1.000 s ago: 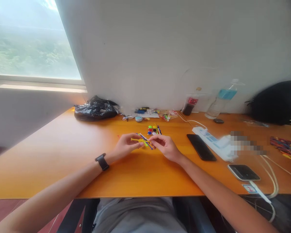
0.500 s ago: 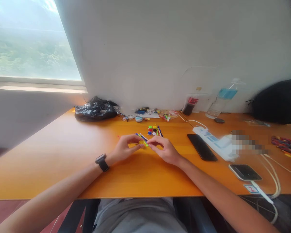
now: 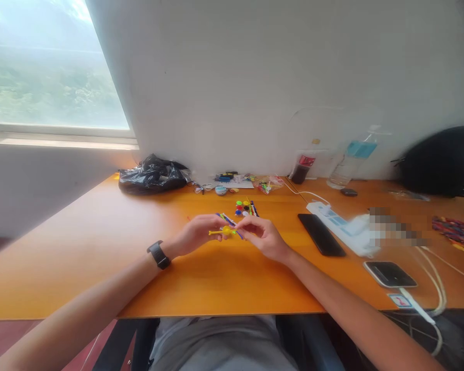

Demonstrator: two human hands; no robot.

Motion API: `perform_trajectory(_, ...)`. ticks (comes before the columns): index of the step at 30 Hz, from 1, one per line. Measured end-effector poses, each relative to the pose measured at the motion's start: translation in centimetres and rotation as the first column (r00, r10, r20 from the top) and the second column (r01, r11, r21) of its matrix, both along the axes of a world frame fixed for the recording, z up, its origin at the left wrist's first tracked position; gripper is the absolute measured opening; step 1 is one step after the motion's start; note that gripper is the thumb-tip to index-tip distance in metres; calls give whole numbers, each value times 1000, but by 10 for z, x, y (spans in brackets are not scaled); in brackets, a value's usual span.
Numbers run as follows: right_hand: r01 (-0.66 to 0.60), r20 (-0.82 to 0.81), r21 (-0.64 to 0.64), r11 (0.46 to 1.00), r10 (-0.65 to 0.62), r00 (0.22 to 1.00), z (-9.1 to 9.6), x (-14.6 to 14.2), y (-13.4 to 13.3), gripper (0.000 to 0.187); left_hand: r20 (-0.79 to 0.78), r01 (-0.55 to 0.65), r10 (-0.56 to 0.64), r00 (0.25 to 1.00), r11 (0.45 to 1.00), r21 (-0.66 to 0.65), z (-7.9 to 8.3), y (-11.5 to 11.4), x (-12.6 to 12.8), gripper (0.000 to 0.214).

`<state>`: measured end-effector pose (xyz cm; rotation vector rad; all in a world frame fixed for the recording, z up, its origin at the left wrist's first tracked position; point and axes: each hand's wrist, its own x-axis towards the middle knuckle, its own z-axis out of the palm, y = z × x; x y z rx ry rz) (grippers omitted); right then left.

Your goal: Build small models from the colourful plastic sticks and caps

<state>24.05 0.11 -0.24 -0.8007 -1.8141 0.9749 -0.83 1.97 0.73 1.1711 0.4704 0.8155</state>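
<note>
A small yellow plastic piece (image 3: 226,231), a thin stem with a rounded middle and a forked left end, is held up between my hands. My right hand (image 3: 266,238) pinches its right end between thumb and fingertips. My left hand (image 3: 196,234), with a black watch on the wrist, is just behind and left of the piece. Its fingers reach forward with the thumb apart below them; whether they touch the piece is hard to see. Thin purple, white and green sticks (image 3: 226,218) show behind the fingers, partly hidden. Beyond are several coloured round pieces (image 3: 238,208) with more sticks beside them.
At the back are a black plastic bag (image 3: 152,175), small loose parts (image 3: 268,184), a cola bottle (image 3: 303,167) and a clear bottle (image 3: 342,172). To the right lie a black phone (image 3: 320,234), a white power strip (image 3: 338,224), another charging device (image 3: 390,273) and a multicoloured pile (image 3: 454,234).
My left hand's pinch has loosened and its fingers have shifted behind the yellow piece. The piece has turned into plainer view, its right end now in my right hand's fingertips.
</note>
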Motion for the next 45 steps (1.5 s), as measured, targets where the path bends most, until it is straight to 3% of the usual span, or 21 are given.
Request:
perform_trajectory(3,-34,-45,-66,997,31,998,-1,0,0,22,10,20,-19,1000,999,-35,-6,2,0,15)
perform_trajectory(7,-99,-129,-152,983,80,988,2,3,-1,55,28,12,-11,1000,999,-48,-9,1,1,19)
perform_trajectory(9,-103,-157,-198,975,72,985,4,4,-1,63,41,-2,4,999,999,-54,-9,1,1,20)
perform_trajectory(11,-81,-188,-241,967,35,982,6,6,1,65,60,-14,18,998,998,-66,-9,2,1,21)
perform_trajectory(13,-89,-197,-286,954,32,980,6,9,3,53,73,-28,33,997,997,-76,-10,4,0,21)
perform_trajectory(15,-199,-144,-324,925,159,977,4,13,5,42,73,-41,46,996,996,-79,-12,5,0,22)
perform_trajectory(17,-335,-102,-338,880,319,942,1,16,6,60,69,-53,59,996,995,-82,-14,6,0,24)
perform_trajectory(19,-378,-119,-321,868,359,926,-1,18,7,70,63,-56,62,996,994,-89,-15,6,0,25)
perform_trajectory(23,-304,-186,-302,904,257,948,0,16,7,64,55,-58,63,997,994,-89,-15,8,-1,26)
perform_trajectory(27,-244,-220,-342,907,175,960,2,15,8,62,77,-83,93,993,989,-121,-19,10,-2,26)
perform_trajectory(31,-183,-276,-375,909,78,958,3,16,10,46,86,-97,108,990,988,-123,-22,12,-2,25)
perform_trajectory(37,-108,-317,-471,875,-53,947,3,9,12,64,83,-168,177,981,980,-108,-20,12,1,30)
perform_trajectory(40,-126,-333,-535,835,-72,940,3,8,11,60,75,-217,222,972,974,-64,-16,11,2,30)
perform_trajectory(42,-250,-318,-557,792,74,945,4,12,8,54,57,-250,250,967,968,-11,-14,11,2,31)
perform_trajectory(43,-353,-303,-555,754,211,929,5,15,7,59,48,-268,267,962,963,13,-13,11,2,32)
perform_trajectory(45,-571,-262,-517,637,518,814,6,22,4,72,28,-299,298,954,953,43,-14,11,3,34)
